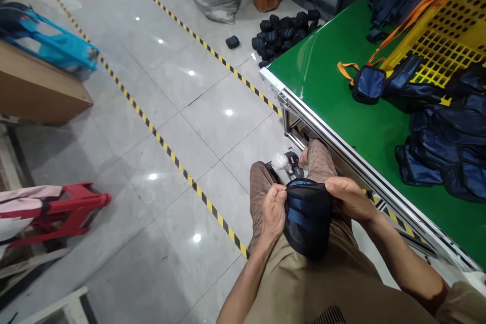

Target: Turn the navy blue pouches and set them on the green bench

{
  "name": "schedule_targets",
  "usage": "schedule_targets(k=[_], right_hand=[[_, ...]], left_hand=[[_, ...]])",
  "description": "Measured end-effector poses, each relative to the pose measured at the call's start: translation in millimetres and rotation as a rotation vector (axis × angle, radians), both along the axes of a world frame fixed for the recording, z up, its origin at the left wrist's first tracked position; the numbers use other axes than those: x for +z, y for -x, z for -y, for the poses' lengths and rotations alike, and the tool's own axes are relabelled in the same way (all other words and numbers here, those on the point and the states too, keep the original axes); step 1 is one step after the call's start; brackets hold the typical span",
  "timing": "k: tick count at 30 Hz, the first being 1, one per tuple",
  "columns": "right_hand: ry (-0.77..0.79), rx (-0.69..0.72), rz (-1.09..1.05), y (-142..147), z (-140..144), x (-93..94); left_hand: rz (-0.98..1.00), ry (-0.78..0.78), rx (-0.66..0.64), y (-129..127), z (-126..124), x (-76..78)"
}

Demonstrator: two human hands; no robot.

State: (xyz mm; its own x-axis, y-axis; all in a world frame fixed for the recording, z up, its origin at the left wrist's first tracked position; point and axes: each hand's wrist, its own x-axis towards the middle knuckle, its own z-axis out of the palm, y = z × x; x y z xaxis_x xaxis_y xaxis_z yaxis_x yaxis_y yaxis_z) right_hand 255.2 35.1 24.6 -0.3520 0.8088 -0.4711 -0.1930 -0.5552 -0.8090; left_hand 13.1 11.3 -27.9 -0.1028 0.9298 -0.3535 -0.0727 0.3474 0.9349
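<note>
A small navy and black fabric pouch point(308, 217) is held above my lap, its top edge stretched between both hands. My left hand point(274, 208) pinches the upper left corner between thumb and fingers. At the upper right corner, my right hand point(347, 193) grips the edge with the thumb on top; its other fingers are partly hidden behind the pouch. Blue lining shows at the top of the pouch. Whether anything is inside I cannot tell.
A green-topped table point(326, 66) stands at my right, with blue pouches point(448, 147) and a yellow perforated basket point(436, 35) with an orange strap. Dark pouches point(284, 33) are heaped on the floor beyond it. Left are a cardboard box point(41, 86) and a red folding stool point(72, 212).
</note>
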Motion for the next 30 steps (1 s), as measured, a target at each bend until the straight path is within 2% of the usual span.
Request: schedule_targets(k=[3,6,7,8,10,12,15,18,20,22,24,25,28,30], right_hand=[[0.017,-0.032,0.095,-6.6,-8.0,-10.4],[-0.126,-0.192,0.322,-7.9,-19.8,-23.0],[-0.18,-0.204,0.385,-7.9,-23.0,-26.8],[-0.225,-0.177,0.427,-8.1,-25.4,-30.0],[-0.259,-0.027,0.442,-9.3,-27.2,-33.4],[-0.233,0.115,0.421,-11.7,-25.2,-31.6],[-0.123,0.147,0.364,-15.2,-19.5,-20.9],[0.009,0.108,0.229,-13.0,-15.7,-10.2],[0.053,0.135,0.158,-7.8,-14.9,-8.7],[0.073,0.172,0.125,-2.3,-14.8,-13.3],[0.094,0.174,0.14,0.5,-15.2,-22.6],[0.093,0.16,0.175,0.2,-15.5,-28.2],[0.038,0.111,0.328,-6.5,-17.6,-44.5],[0.015,0.13,0.367,-13.7,-19.7,-52.7]], left_hand=[[-0.055,-0.068,0.009,0.4,3.0,0.4],[-0.217,-0.273,-0.044,1.6,1.1,7.0],[-0.266,-0.37,-0.08,1.3,-0.2,9.7],[-0.3,-0.47,-0.124,0.6,-1.5,12.3],[-0.315,-0.642,-0.217,-2.2,-2.6,17.3],[-0.285,-0.713,-0.284,-5.2,-1.2,22.0],[-0.214,-0.583,-0.264,-7.2,1.8,28.0],[-0.128,-0.287,-0.149,-6.3,-2.9,29.8],[-0.02,-0.084,-0.217,-4.6,-10.3,26.4],[0.095,0.056,-0.398,-1.5,-17.7,20.0],[0.166,0.115,-0.529,2.3,-22.3,12.0],[0.186,0.134,-0.553,4.0,-23.3,7.8],[0.207,0.177,-0.564,5.6,-24.6,-4.0],[0.155,0.16,-0.563,2.4,-26.5,-11.1]])
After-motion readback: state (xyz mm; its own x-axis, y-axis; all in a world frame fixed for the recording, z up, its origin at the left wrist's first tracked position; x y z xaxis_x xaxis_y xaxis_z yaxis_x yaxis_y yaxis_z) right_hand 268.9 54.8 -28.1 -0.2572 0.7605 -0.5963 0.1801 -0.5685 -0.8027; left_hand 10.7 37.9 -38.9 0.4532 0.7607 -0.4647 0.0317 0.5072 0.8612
